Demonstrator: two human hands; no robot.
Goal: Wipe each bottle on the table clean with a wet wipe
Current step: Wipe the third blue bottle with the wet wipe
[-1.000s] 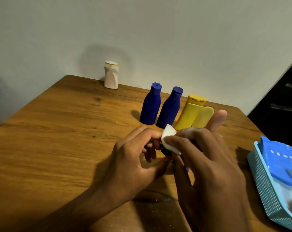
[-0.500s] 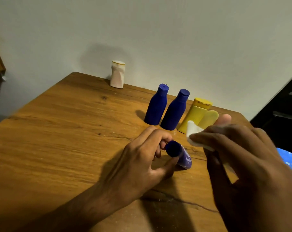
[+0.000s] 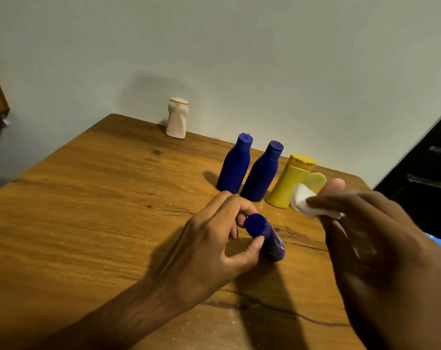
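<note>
the left hand (image 3: 209, 251) curls its thumb and fingers round a small dark blue plastic bottle with a round blue cap (image 3: 265, 236), thumb tip pressed under the cap and the index finger arched over it. the bottle is tilted, cap toward the camera, its lower end down at the wooden tabletop (image 3: 93, 210); whether it touches the wood cannot be told. a paler label shows on its side. the left forearm runs in from the bottom edge.

the right hand (image 3: 381, 253) pinches a folded white wet wipe (image 3: 306, 203) between its thumb and curled fingers, held in the air to the right of the small bottle and apart from it. the hand is motion-blurred.

behind the hands four bottles stand upright in a row near the far edge: a tall dark blue plastic bottle with a nozzle cap (image 3: 236, 164), a second dark blue bottle with a flat cap (image 3: 262, 171) just beside it, a yellow plastic bottle (image 3: 290, 184), and a pale yellow rounded bottle (image 3: 315, 180), mostly hidden by the wipe. none shows its contents. well apart, by the grey wall, stands a white waisted plastic bottle with a gold rim (image 3: 177, 118).

a sliver of something light blue (image 3: 439, 245) shows at the right edge.
</note>
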